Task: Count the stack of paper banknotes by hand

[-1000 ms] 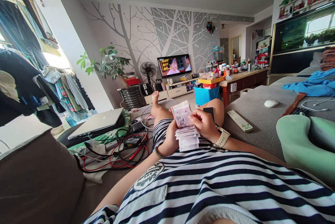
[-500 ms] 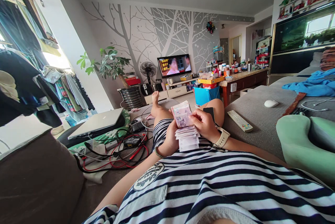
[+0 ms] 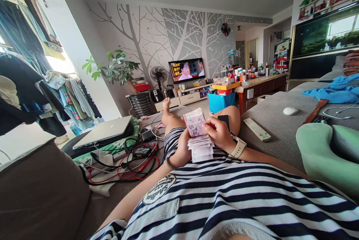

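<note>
- Sofa (image 3: 280, 131): grey; open stretch between remote (image 3: 257, 129) and green cushion (image 3: 311, 144), likelier side for elbow room.
- Cables (image 3: 131, 165): loose tangle at the person's left; best avoided.
- Left hand (image 3: 183, 146): gripping banknotes (image 3: 195, 124) from the left; steady pressure should keep edges aligned.
- Right hand (image 3: 220, 133): thumb and fingers pinching the notes' right edge; one note at a time seems safest.
- Banknotes: one bent bundle, lower ends fanned toward the shirt (image 3: 224, 184).

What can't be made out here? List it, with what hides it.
In the head view:
Banknotes: exact count, lost in their overlap.
Left hand: most fingers, behind the banknotes.
Dark flat object: part of it, behind the right hand.
Green cushion: right side, cut off by the picture's edge.
</note>
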Demonstrator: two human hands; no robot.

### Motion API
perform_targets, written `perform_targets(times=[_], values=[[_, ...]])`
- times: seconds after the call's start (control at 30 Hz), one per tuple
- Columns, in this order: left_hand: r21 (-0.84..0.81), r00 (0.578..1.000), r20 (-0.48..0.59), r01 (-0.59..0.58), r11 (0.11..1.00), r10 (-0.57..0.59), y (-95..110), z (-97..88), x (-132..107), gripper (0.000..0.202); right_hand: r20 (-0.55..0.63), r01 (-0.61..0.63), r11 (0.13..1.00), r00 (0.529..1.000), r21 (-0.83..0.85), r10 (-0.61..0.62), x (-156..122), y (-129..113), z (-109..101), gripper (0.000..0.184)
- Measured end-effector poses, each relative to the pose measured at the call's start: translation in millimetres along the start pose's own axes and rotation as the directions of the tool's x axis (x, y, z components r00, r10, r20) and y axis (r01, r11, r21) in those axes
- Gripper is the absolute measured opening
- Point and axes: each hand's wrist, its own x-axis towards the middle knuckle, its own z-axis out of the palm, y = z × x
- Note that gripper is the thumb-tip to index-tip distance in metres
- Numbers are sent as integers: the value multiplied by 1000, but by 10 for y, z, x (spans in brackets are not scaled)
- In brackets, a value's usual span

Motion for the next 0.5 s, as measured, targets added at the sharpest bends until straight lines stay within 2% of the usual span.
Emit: perform_targets(times=[0.1,0.3,0.5], values=[[0,999,33,-23,1000,23,13,8,-9,39,1,0,1000,1000,2,0,0,2,-1,24],[167,989,65,-144,975,135,-17,-47,-23,46,-5,5,1000,1000,7,-5,0,16,2,26],[44,996,42,-83,996,82,-52,-66,40,42,-2,6,1000,1000,15,-6,2,7,0,26]])
